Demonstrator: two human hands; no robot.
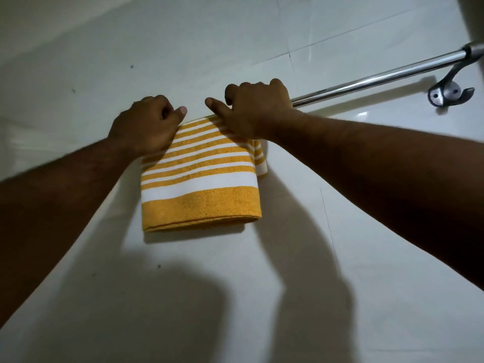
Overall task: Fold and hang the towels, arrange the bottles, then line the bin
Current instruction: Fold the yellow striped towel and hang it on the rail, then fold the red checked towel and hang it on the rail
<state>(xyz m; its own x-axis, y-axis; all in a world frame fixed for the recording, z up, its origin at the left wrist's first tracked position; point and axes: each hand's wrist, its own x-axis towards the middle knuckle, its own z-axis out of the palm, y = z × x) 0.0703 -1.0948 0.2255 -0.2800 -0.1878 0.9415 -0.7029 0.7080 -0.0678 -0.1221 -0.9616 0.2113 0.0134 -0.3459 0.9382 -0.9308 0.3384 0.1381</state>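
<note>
A folded yellow-and-white striped towel [200, 184] hung over a chrome towel rail [372, 77] fixed to a pale tiled wall [104, 48]. Both hands sat on the towel's top fold, where it draped over the rail. The left hand [146, 127] had a curled grip on the upper left corner, thumb pointing inward. The right hand [258, 111] had a curled grip round the rail and cloth at the upper right, index finger pointing left. The towel hung below both grips.

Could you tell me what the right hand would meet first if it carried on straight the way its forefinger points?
Probably the left hand: the right hand points its forefinger leftward above the striped towel, though depth is unclear.
</note>
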